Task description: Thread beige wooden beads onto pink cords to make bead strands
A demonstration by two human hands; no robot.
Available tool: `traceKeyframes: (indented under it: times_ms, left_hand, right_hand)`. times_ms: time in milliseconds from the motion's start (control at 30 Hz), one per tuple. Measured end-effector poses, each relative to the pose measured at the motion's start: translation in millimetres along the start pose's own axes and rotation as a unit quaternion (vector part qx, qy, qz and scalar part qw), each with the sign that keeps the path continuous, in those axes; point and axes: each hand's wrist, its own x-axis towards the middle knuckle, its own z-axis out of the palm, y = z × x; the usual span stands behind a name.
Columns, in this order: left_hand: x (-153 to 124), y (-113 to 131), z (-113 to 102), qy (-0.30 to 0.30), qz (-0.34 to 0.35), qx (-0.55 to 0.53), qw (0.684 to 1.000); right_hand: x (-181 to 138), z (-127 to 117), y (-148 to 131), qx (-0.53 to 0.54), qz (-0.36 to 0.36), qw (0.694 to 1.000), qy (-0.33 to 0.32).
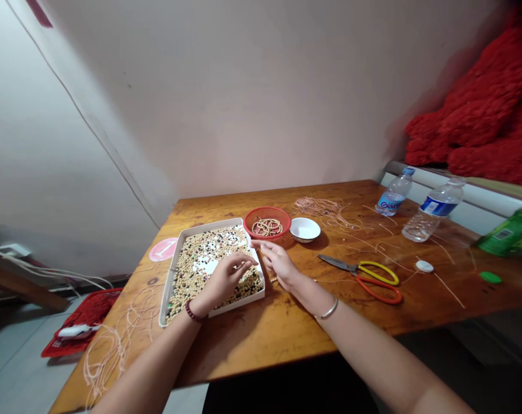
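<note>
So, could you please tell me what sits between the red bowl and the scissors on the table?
In the head view, a small white bowl sits just beside the red bowl; from there to the scissors only bare wood shows.

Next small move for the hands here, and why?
Probably carry the left hand over to the cord tip. Its fingertips are together on the beads at the right side of the tray, and the right hand pinches the thin cord close beside it, tip towards the tray. Whether a bead is already gripped is too small to tell.
</note>
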Motion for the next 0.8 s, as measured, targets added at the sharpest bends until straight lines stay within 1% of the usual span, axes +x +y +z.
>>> traceKeyframes:
  times_ms: [133,233,333,467,533,600,700,733,800]
  left_hand:
    - [-1.3,2.8,1.6,-0.052,0.008,-0.040,0.998]
    - [-3.0,2.9,3.5,-0.079,0.000,-0.044,0.996]
    - [-3.8,1.6,4.4,-0.080,-0.005,-0.050,0.996]
    - [-2.7,3.9,2.6,-0.068,-0.001,-0.060,0.996]
    - [-1.8,7.0,1.2,-0.065,-0.006,-0.063,0.996]
    - [-1.5,10.1,0.4,-0.046,-0.021,-0.065,0.997]
    - [-2.8,12.6,0.5,-0.007,-0.034,-0.079,0.996]
    - [-3.5,12.4,0.9,-0.003,-0.029,-0.082,0.996]
    - [-4.7,10.6,1.6,0.019,-0.033,-0.082,0.996]
  right_hand:
    - [-5.3,5.6,-0.9,-0.038,-0.019,0.998,-0.057]
    - [-7.2,8.6,4.1,-0.078,-0.069,0.989,-0.102]
    - [-6.3,8.8,10.6,-0.099,-0.096,0.983,-0.121]
    - [-5.0,8.1,13.0,-0.111,-0.094,0.982,-0.122]
    - [-4.8,8.2,12.7,-0.114,-0.095,0.982,-0.116]
    - [-5.1,8.4,13.2,-0.113,-0.096,0.984,-0.096]
    - [-6.7,7.9,16.3,-0.115,-0.076,0.989,-0.045]
    - [-7.2,7.4,17.7,-0.127,-0.064,0.989,-0.028]
    - [-7.7,6.1,20.6,-0.161,-0.071,0.984,0.011]
